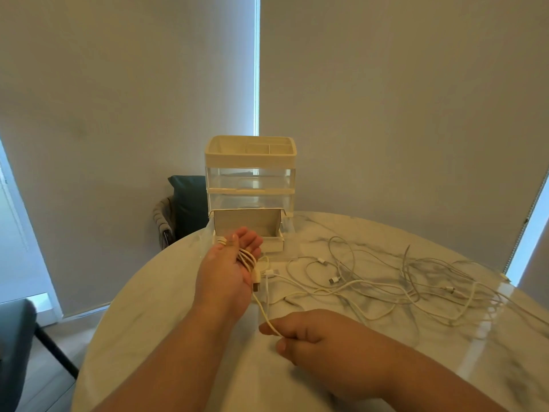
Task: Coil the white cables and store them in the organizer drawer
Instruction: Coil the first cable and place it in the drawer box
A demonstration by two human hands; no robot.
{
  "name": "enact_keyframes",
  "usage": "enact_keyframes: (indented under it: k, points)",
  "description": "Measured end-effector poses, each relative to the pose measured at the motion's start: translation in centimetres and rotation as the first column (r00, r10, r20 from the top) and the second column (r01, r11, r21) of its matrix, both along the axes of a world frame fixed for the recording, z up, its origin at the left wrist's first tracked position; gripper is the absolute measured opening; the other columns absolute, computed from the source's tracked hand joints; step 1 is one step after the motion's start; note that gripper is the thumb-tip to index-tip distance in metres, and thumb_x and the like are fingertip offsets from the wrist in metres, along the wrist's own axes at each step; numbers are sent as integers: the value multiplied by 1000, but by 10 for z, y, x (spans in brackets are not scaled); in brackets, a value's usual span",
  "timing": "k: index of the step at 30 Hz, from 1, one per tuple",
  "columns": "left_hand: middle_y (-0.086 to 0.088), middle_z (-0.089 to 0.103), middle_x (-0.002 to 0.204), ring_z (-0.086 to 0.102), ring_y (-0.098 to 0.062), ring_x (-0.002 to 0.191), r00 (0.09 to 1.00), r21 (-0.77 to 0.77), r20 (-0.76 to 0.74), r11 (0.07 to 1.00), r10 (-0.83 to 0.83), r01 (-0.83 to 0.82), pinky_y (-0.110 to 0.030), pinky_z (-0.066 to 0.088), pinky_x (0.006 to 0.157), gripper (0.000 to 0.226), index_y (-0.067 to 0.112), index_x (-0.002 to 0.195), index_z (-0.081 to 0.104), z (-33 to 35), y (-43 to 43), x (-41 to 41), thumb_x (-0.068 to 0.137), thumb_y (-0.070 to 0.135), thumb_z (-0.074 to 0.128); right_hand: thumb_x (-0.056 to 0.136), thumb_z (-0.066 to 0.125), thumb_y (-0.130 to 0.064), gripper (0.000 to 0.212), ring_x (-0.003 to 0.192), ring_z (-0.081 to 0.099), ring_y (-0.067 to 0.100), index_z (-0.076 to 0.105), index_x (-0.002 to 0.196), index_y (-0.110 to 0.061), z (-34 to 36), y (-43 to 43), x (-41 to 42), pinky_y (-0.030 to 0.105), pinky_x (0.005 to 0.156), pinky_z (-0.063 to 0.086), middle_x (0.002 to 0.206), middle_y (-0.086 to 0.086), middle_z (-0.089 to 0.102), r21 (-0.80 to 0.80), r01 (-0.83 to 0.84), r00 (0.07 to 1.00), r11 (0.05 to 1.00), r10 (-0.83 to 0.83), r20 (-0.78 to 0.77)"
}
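Observation:
My left hand point(230, 270) is raised palm-up over the table with a white cable point(248, 260) looped several times around its fingers; a USB plug hangs at the palm's edge. My right hand point(303, 334) pinches the loose strand of that cable, which runs taut up to the left hand. Several other white cables point(386, 281) lie tangled on the marble table to the right. The cream organizer point(251, 171) stands at the table's far edge with clear drawers, and its bottom drawer point(248, 226) is pulled open behind my left hand.
The round marble table point(166, 322) curves away at its left edge. A dark chair with a grey strap point(181, 209) stands behind the table on the left. Another dark seat point(15, 337) is at the lower left. Blinds cover the windows behind.

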State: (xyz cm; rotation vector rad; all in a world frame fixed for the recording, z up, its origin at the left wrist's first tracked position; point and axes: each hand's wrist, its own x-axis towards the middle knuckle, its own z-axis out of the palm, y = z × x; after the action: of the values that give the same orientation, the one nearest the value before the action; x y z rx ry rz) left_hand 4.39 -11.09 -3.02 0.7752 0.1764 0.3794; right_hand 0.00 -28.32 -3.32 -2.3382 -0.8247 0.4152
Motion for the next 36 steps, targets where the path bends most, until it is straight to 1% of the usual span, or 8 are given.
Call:
enact_keyframes:
  k: [5,12,17,20,25,29,32,36]
  points:
    - [-4,76,90,73,-18,91,999,276,23,961,25,-30,-29,55,83,25,12,106,66,-4,-10,-2,104,21,43,99,56,-30,23,60,50,-8,70,116,-39,1,-1,0,15,68,42,62,-28,57,232,53,997,971,-36,-75]
    - [1,72,82,70,-14,81,994,763,83,647,-65,-22,-19,51,59,25,18,102,70,-9,-16,-11,102,21,45,96,57,-23,24,49,39,14,76,82,-23,9,-9,10,38,62,37,49,-7,46,610,434,899,663,-363,-245]
    - [0,73,84,70,-16,85,999,700,37,714,-14,-16,-31,56,74,25,20,100,71,-13,-13,-3,102,22,46,97,59,-31,18,53,47,11,75,92,-33,8,-1,-4,32,59,41,54,-12,57,472,204,977,857,-206,-50]
    - [-1,75,87,72,-17,87,1000,578,-24,816,16,0,-35,56,82,25,18,99,71,-12,-8,0,102,22,47,97,58,-36,23,83,64,24,71,101,-17,9,1,-8,39,77,51,88,4,72,326,123,980,937,-167,109]
    - [-2,61,69,57,-11,64,987,845,-10,527,-161,95,-21,50,62,28,22,89,72,-11,-19,-11,102,24,47,96,58,-31,18,74,58,7,69,85,-23,17,-9,-5,26,66,46,77,-12,64,327,155,879,932,-281,384]
    - [-4,48,63,42,-9,57,946,892,-72,403,-315,202,-21,40,59,57,16,68,58,-8,-34,-27,99,52,26,96,56,-24,26,81,57,1,65,74,-36,30,-23,0,17,69,41,72,-18,62,285,92,754,954,-254,606]
    - [-13,41,68,35,-13,54,876,835,-123,428,-466,345,-26,31,52,62,21,61,61,-7,-41,-34,94,64,32,94,55,-24,22,79,51,-2,66,80,-37,29,-29,9,10,70,35,69,-20,54,253,79,656,964,-241,715]
    - [-7,26,59,20,-16,51,789,701,-99,520,-607,488,-25,16,48,42,11,57,55,-7,-45,-41,85,42,48,92,58,-30,16,89,55,1,73,96,-30,23,-40,22,10,76,41,84,-16,58,395,64,659,917,-336,673]
